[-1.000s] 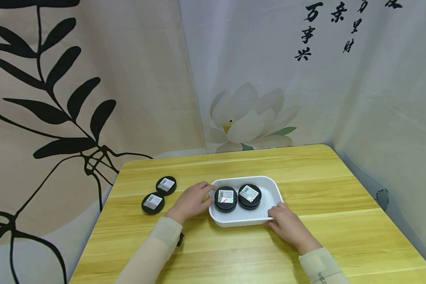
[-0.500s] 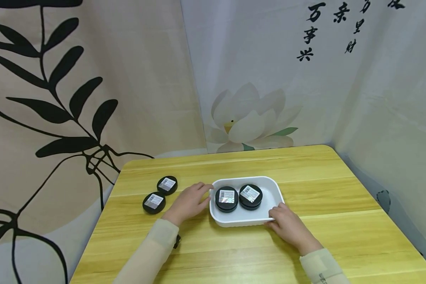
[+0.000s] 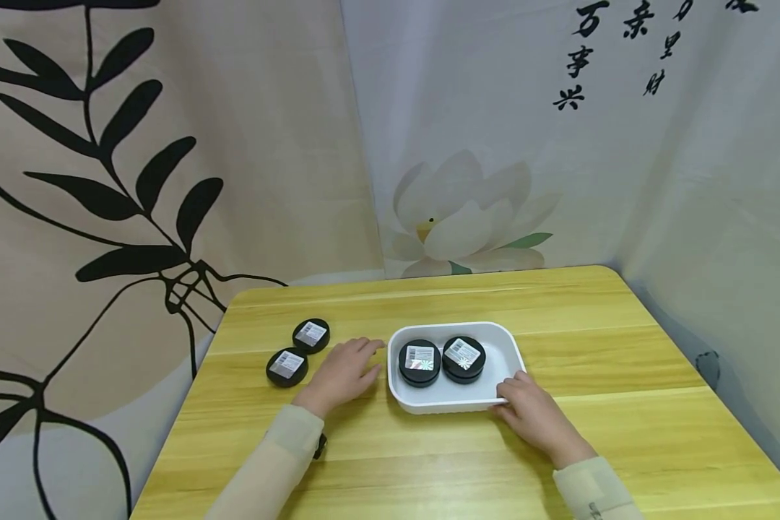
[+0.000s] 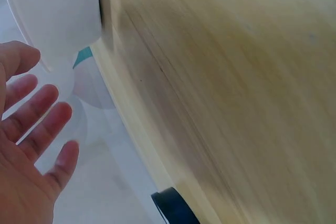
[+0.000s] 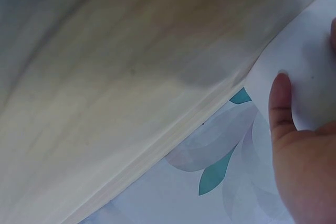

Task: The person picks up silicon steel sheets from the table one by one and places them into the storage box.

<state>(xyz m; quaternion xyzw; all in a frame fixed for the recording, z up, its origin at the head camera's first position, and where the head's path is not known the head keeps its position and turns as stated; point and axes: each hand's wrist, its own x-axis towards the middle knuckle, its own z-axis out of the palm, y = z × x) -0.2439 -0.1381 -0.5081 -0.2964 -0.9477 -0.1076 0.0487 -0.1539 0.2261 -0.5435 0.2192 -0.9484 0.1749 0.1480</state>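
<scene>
R grip (image 3: 538,415) holds wht tray (image 3: 500,361) by corner, blk discs (image 3: 419,361) inside.

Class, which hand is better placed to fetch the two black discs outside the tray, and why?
Probably the left hand: it holds nothing and is nearer those discs, while the right hand grips the tray.

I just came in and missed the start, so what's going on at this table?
A person's right hand grips the near right corner of a white tray on a wooden table. The left hand is open near the tray's left end, holding nothing. Two labelled black discs show side by side in the tray, each possibly a stack. Two more black discs lie on the table, left of the tray.
</scene>
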